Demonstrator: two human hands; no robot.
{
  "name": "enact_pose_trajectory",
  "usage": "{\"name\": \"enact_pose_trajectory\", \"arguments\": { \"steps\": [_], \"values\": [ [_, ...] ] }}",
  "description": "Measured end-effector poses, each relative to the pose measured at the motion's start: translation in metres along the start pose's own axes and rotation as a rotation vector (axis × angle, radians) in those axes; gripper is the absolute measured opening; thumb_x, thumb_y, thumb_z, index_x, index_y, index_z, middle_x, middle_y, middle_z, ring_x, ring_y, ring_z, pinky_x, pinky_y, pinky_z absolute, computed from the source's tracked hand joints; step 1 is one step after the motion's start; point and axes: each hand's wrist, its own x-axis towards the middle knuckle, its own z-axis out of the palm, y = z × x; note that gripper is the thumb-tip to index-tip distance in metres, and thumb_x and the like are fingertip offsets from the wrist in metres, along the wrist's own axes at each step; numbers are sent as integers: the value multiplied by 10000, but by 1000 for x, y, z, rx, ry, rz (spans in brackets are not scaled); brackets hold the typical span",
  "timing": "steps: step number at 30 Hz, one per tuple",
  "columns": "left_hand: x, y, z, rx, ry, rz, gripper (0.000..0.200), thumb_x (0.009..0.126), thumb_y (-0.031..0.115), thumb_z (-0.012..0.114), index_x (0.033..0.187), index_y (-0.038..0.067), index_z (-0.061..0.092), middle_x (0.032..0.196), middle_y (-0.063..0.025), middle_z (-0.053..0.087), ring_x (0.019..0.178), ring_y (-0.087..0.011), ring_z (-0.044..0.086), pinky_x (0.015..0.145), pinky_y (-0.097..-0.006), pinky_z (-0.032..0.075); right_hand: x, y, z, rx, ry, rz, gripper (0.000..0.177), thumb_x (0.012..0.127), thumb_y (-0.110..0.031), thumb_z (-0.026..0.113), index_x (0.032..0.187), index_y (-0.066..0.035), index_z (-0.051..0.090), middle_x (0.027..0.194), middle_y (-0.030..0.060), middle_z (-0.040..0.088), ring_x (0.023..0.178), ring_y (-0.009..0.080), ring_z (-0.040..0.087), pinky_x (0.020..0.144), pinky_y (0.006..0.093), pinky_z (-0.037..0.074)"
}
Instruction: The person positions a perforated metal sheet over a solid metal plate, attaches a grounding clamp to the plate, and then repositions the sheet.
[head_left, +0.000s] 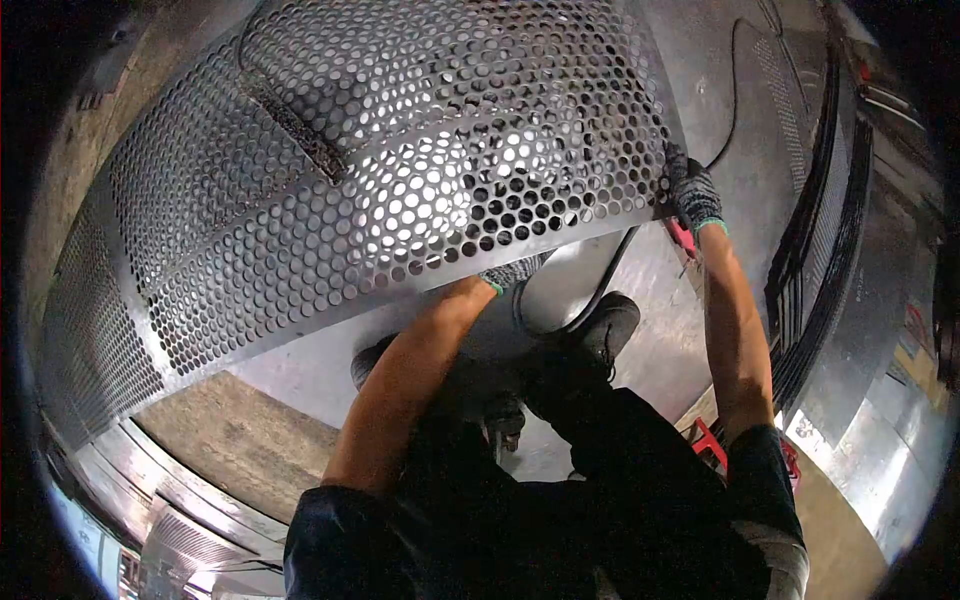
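A large perforated metal sheet [300, 240] spans the upper left and middle, its near edge raised above the floor sheet. My left hand [515, 272], in a grey knit glove with a green cuff, reaches under that edge; its fingers are mostly hidden beneath the sheet. At the sheet's right corner my right hand [692, 190], gloved the same way, has its fingers wrapped round the edge. A red-handled tool [680, 237] lies just below my right hand. On top of the sheet rests a dark, rough-surfaced bar [295, 130].
Smooth metal sheeting [660, 300] lies under my dark shoes [612, 325]. A black cable [735, 100] runs across it at the upper right. Stacked dark metal strips [825, 240] stand along the right. Something red [708, 445] is beside my right leg. More metal sheets [190, 480] lie at lower left.
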Motion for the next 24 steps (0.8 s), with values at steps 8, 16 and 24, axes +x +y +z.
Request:
{"name": "enact_pose_trajectory", "arguments": {
  "steps": [8,16,24],
  "values": [
    [-30,15,59,-660,-360,-138,552,1043,486,452,1455,124,508,1476,-87,532,1307,-266,526,1111,-457,427,9,9,6,-160,46,-207,758,992,-669,357,1158,9,654,1005,269,702,967,416,682,878,467,514],
    [-24,29,54,-1598,-428,-438,540,1075,428,418,1497,91,437,1500,-105,498,1320,-255,514,1127,-408,423,17,14,9,-101,7,30,754,985,-671,379,1200,-3,655,1083,262,703,1010,419,673,886,464,511],
    [-12,15,17,-2790,-237,-850,579,1088,481,272,1525,126,410,1555,-91,454,1382,-277,474,1167,-444,396,16,12,11,-100,14,14,756,989,-676,374,1174,-3,664,1076,246,712,1029,416,664,901,458,495]
  ]
}}
